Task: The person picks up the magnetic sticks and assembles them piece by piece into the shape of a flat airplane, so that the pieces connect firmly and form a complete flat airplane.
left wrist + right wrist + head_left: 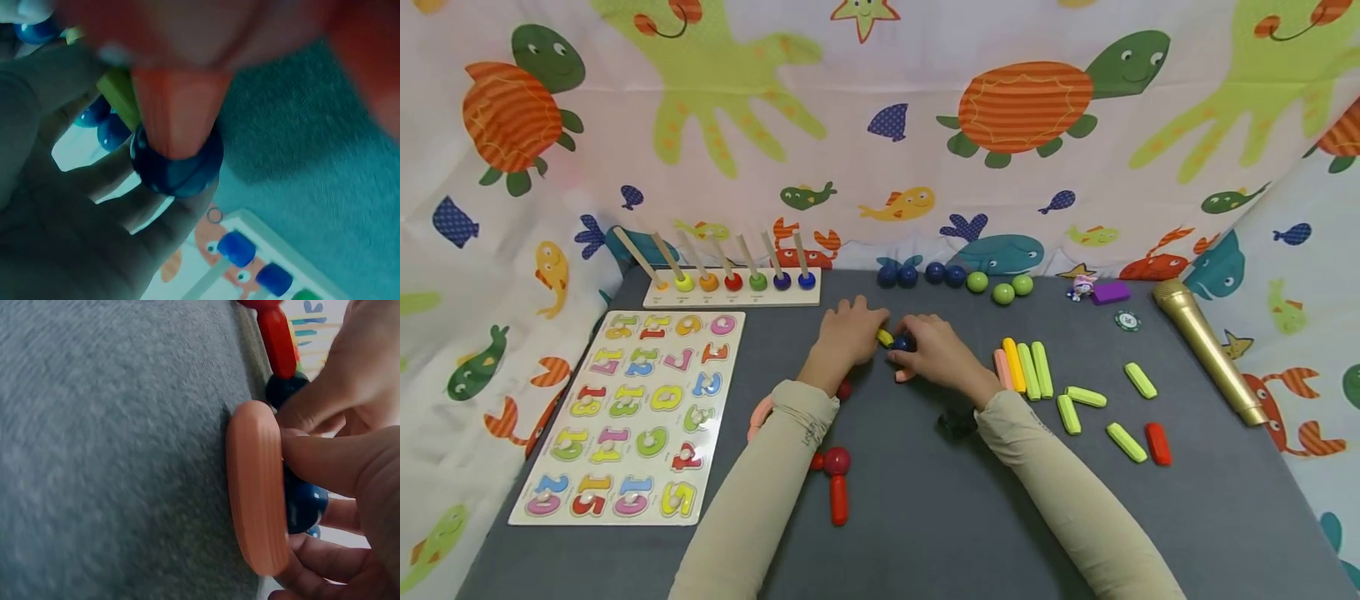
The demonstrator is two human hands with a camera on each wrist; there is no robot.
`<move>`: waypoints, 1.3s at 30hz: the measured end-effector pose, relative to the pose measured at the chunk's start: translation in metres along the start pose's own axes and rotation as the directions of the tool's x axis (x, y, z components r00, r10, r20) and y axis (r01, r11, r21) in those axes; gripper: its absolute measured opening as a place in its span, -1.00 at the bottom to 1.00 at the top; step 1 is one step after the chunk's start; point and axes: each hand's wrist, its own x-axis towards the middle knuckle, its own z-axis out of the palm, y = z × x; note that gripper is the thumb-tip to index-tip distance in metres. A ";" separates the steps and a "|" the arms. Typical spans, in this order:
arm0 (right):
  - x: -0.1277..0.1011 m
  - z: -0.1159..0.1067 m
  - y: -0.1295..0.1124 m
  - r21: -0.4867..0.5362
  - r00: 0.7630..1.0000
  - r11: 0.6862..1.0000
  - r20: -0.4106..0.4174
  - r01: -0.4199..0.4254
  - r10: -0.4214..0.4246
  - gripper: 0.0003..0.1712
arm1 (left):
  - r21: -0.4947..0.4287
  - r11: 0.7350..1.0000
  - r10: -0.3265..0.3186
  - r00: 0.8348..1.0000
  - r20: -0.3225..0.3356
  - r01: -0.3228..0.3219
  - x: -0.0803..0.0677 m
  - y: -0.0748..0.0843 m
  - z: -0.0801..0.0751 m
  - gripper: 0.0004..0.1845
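A yellow stick [885, 337] lies slantwise between two glossy dark-blue balls [904, 342].

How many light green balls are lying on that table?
3. All sit near the far edge of the table: the left ball, the middle ball, slightly nearer the person, and the right ball. The sleeves might hide others.

Both sleeves [1067, 508] are long and have a beige colour. Near the left cuff [805, 402] there is some dark lettering [813, 431], too small to read.
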 end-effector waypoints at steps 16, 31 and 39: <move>-0.015 -0.009 0.002 0.024 1.000 1.000 -0.031 0.004 -0.003 -0.51 | -0.091 0.996 0.015 0.998 -0.053 -0.020 -0.007 -0.002 -0.002 -0.66; -0.053 -0.029 0.009 -0.396 0.995 0.917 -0.056 0.048 -0.077 -0.95 | -0.131 0.983 0.126 0.992 -0.027 -0.129 -0.031 -0.005 -0.011 -0.78; -0.066 -0.042 0.029 -0.357 0.967 0.908 -0.200 -0.221 0.156 -0.92 | -0.143 0.977 0.149 0.985 -0.082 -0.159 -0.034 -0.002 -0.004 -0.81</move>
